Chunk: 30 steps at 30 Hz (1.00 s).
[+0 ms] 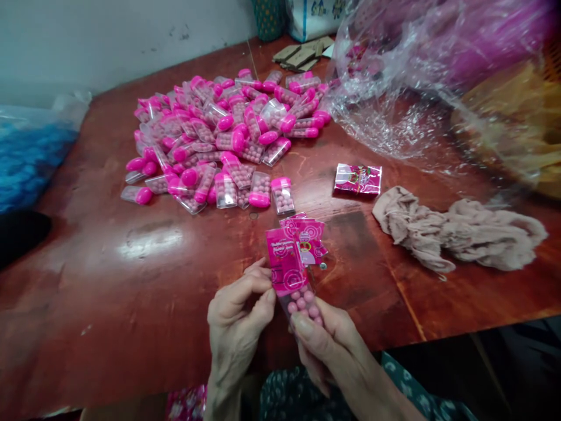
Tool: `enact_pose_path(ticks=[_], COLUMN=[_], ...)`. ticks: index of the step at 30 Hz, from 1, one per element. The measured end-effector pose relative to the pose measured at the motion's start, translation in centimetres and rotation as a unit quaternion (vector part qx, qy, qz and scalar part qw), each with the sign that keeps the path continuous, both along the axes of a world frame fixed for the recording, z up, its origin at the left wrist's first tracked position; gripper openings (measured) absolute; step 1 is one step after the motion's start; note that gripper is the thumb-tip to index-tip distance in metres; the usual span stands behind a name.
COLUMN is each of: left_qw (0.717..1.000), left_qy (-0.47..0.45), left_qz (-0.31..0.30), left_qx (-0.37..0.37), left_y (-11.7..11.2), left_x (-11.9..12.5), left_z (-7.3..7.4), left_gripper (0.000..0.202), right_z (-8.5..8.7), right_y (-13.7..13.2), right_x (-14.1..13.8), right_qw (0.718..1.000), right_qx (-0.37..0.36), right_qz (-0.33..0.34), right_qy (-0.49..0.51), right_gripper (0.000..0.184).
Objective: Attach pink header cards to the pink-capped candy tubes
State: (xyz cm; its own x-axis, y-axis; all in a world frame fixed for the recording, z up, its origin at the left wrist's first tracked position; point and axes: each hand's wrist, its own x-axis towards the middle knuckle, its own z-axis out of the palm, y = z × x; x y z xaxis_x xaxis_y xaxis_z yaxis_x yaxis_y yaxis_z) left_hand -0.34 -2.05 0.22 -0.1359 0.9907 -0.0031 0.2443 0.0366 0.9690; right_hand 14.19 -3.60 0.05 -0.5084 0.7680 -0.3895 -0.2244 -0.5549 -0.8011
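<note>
My right hand (pixel 324 339) grips a small clear container of pink gumballs (pixel 302 304) between thumb and fingers, above the table's front part. A printed magenta label sleeve (pixel 284 260) sits over the container's far end and hides it. My left hand (pixel 241 307) is closed, with thumb and finger pinching the sleeve's left edge. Just beyond the sleeve lie several loose flat labels (pixel 313 231), partly covered by it. Farther off is a big heap of gumball containers (pixel 210 140) with bright pink caps; one container (pixel 283 196) stands nearest the labels.
On the right are a banded bundle of labels (pixel 358 179), a crumpled beige cloth (pixel 460 228) and a large clear plastic bag (pixel 394 111). Cardboard pieces (pixel 302 55) lie at the back. A bag of blue items (pixel 35 152) is at the left edge.
</note>
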Motion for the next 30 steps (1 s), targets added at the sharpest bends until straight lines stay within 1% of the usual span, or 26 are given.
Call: enact_pose_path(ticks=[4, 7, 10, 11, 13, 15, 17, 18, 21, 23, 26, 30], left_qw=[0.999, 0.995, 0.987, 0.983, 0.969, 0.947, 0.926, 0.919, 0.914, 0.905, 0.876, 0.834], left_qy=[0.029, 0.077, 0.133, 0.151, 0.183, 0.223, 0.271, 0.291, 0.319, 0.346, 0.402, 0.455], left_qz=[0.033, 0.028, 0.026, 0.032, 0.049, 0.045, 0.013, -0.006, -0.043, -0.064, -0.099, -0.123], left_qx=[0.01, 0.049, 0.08, 0.098, 0.156, 0.225, 0.263, 0.264, 0.247, 0.239, 0.246, 0.288], left_y=[-0.4, -0.7, -1.1, -1.2, -1.4, -1.4, -1.1, -0.9, -0.3, 0.1, 0.6, 1.2], left_x=[0.5, 0.7, 0.8, 0.9, 1.0, 1.1, 1.2, 1.3, 1.5, 1.5, 1.2, 0.5], left_z=[-0.3, -0.5, -0.7, -0.7, -0.4, 0.1, 0.8, 1.2, 2.1, 2.5, 2.7, 2.3], left_gripper=[0.013, 0.016, 0.02, 0.021, 0.024, 0.027, 0.03, 0.03, 0.027, 0.022, 0.016, 0.014], right_z=[0.0, -0.1, 0.0, 0.1, 0.3, 0.4, 0.3, 0.2, -0.3, -0.5, -0.5, -0.6], right_y=[0.0, -0.1, -0.2, -0.2, -0.2, -0.2, -0.2, -0.2, -0.1, 0.0, 0.1, -0.2], right_x=[-0.1, -0.1, 0.1, 0.1, 0.3, 0.4, 0.3, 0.2, -0.2, -0.3, -0.5, -0.8], right_qw=[0.992, 0.975, 0.959, 0.953, 0.938, 0.919, 0.892, 0.872, 0.796, 0.756, 0.712, 0.653], right_qx=[0.085, 0.151, 0.21, 0.225, 0.249, 0.268, 0.303, 0.327, 0.399, 0.428, 0.461, 0.492], right_qz=[-0.013, -0.021, -0.014, -0.014, -0.024, -0.019, -0.011, -0.016, -0.055, -0.059, -0.049, -0.061], right_qy=[-0.097, -0.16, -0.191, -0.201, -0.239, -0.289, -0.336, -0.363, -0.451, -0.492, -0.527, -0.572], right_gripper=[0.026, 0.018, 0.011, 0.01, 0.01, 0.013, 0.018, 0.021, 0.029, 0.032, 0.032, 0.025])
